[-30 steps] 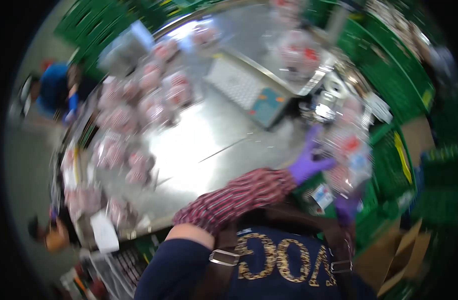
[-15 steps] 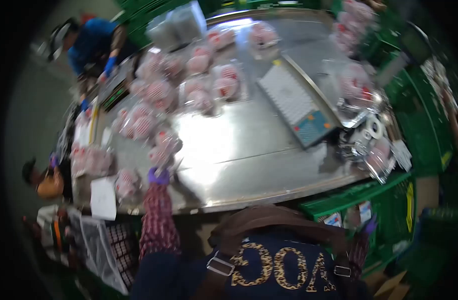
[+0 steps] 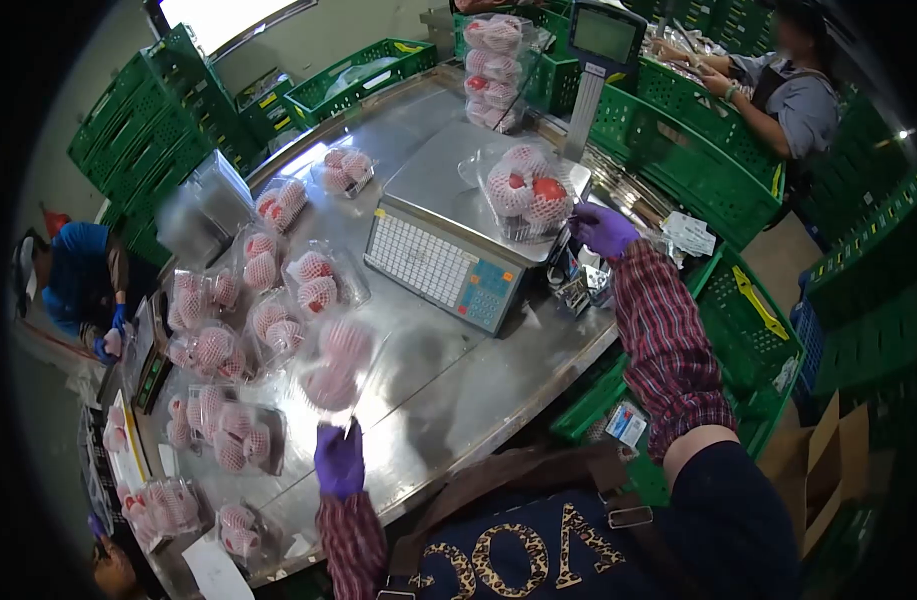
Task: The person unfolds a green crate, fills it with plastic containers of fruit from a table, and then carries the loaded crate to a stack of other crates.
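My left hand (image 3: pixel 339 460), in a purple glove, pinches the near end of a clear bag of fruit (image 3: pixel 338 365). The round fruits in it wear foam nets and are smeared by motion; the bag seems to hang just above the metal table (image 3: pixel 418 390). At the scale (image 3: pixel 428 262), my right hand (image 3: pixel 603 232), also gloved in purple, has its fingers closed at the right edge of another clear bag (image 3: pixel 530 192). That bag sits on the weighing plate, with red fruit showing through the foam nets.
Several bagged fruits (image 3: pixel 218 350) cover the table's left side. Stacked bags (image 3: pixel 493 75) stand behind the scale, by its display post (image 3: pixel 584 105). Green crates (image 3: pixel 678 150) line the right. One co-worker (image 3: pixel 793 95) is at the back right, another (image 3: pixel 78 275) at the left.
The view has swung right. My right hand has come up from beside the green crate to the bag on the scale. My left hand has moved its bag rightward, away from the other bags.
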The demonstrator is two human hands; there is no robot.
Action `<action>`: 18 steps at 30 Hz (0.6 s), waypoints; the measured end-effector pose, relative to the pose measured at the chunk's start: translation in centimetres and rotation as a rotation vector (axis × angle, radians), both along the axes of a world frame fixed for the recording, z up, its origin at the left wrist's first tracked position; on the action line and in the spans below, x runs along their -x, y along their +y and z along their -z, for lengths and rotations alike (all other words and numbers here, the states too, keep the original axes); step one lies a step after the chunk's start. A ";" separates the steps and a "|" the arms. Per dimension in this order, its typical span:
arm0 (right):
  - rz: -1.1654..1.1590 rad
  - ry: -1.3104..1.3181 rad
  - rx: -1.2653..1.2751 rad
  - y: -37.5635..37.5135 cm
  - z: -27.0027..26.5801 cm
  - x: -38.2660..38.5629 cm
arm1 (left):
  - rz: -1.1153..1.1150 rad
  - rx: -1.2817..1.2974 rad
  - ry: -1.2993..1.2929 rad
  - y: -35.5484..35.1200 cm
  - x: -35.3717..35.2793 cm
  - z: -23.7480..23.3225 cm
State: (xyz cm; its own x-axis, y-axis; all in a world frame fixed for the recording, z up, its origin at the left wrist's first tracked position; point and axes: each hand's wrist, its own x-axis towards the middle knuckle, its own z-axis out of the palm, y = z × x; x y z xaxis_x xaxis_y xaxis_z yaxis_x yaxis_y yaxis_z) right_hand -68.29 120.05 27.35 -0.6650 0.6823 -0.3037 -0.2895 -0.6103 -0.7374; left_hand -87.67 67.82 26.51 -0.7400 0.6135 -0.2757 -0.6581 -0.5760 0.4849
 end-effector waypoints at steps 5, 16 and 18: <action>0.117 0.052 -0.037 -10.3 -1.7 -7.0 | 0.270 -0.051 0.090 17.4 0.7 -4.9; -0.252 -0.173 -0.143 -22.1 -5.0 -13.8 | 1.132 -0.037 0.144 23.5 -5.5 -2.8; -0.370 -0.364 -0.309 -20.3 -5.2 -13.1 | 1.057 0.029 -0.073 21.2 -4.7 -2.1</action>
State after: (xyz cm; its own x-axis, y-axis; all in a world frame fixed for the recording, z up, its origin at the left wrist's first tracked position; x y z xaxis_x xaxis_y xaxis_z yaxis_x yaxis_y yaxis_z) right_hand -55.22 99.78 32.53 -0.7659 0.5182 -0.3806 0.2052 -0.3641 -0.9085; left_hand -83.00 88.98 28.65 0.1849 0.9282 -0.3228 -0.8462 0.3174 0.4279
